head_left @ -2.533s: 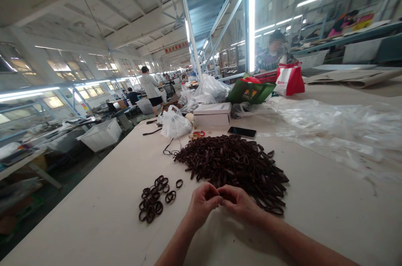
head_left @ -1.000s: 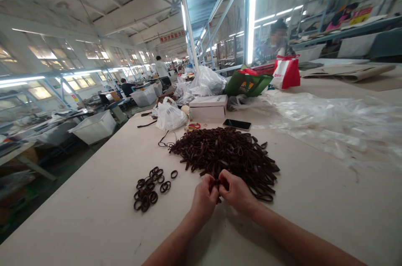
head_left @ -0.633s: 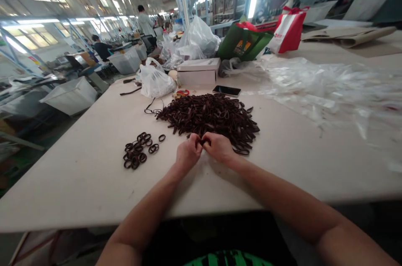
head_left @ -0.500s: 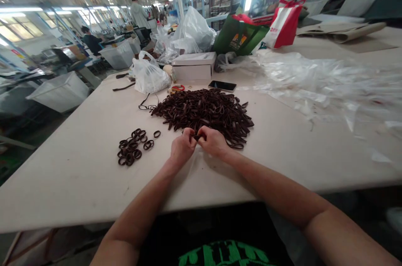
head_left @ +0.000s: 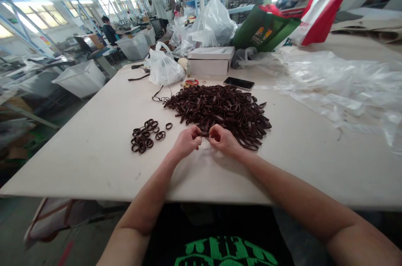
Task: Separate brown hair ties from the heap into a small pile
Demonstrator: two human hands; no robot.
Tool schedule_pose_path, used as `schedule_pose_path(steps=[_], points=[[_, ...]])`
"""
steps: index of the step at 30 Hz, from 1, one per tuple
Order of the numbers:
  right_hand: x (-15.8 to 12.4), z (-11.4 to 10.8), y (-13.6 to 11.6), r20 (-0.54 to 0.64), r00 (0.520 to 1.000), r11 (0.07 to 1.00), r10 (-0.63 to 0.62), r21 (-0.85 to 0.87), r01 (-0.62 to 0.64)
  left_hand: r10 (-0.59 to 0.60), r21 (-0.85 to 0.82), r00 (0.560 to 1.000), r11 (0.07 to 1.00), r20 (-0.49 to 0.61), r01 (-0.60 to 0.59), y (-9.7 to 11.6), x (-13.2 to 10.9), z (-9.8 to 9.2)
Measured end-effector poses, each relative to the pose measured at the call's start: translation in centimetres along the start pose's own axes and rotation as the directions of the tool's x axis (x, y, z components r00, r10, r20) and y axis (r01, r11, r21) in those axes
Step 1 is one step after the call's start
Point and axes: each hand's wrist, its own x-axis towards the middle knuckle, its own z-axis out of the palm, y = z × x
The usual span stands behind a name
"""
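The left hand and right hand, fingertips closed, pinch one brown strip between them. It is at the near edge of the pile on the counter; rings lie leftward.

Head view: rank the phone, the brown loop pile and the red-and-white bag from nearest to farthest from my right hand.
From the right hand:
1. Brown loop pile, directly ahead.
2. Phone, just beyond the pile.
3. Red-and-white bag, farther back, off to the right.
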Motion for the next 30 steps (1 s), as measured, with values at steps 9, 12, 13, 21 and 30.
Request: schedule_pose_path(steps=[9,12,13,21,30], points=[[0.1,0.2,0.9,-0.06,0.992,0.991,-0.109,-0.086,0.104,-0.206,0.517,0.818,0.685,-0.537,0.513,-3.5,-4.2,-12.1],[0.2,0.3,0.8,-0.101,0.989,0.992,-0.105,-0.079,0.097,-0.18,0.556,0.825,0.659,-0.536,0.506,-2.8,-3.8,-12.0],[0.2,0.3,0.8,-0.118,0.988,0.993,-0.104,-0.069,0.096,-0.164,0.564,0.863,0.696,-0.477,0.444,-2.3,-3.4,-11.1],[0.1,0.4,1.4,-0.146,0.977,0.987,-0.152,-0.081,0.142,-0.121,0.674,0.99,0.727,-0.065,0.133,0.6,1.2,-0.7],[-0.1,0.4,0.1,0.043,0.946,0.947,-0.322,-0.008,0.322,-0.074,0.04,0.99,0.997,0.121,0.069,-1.1,-0.1,0.0]])
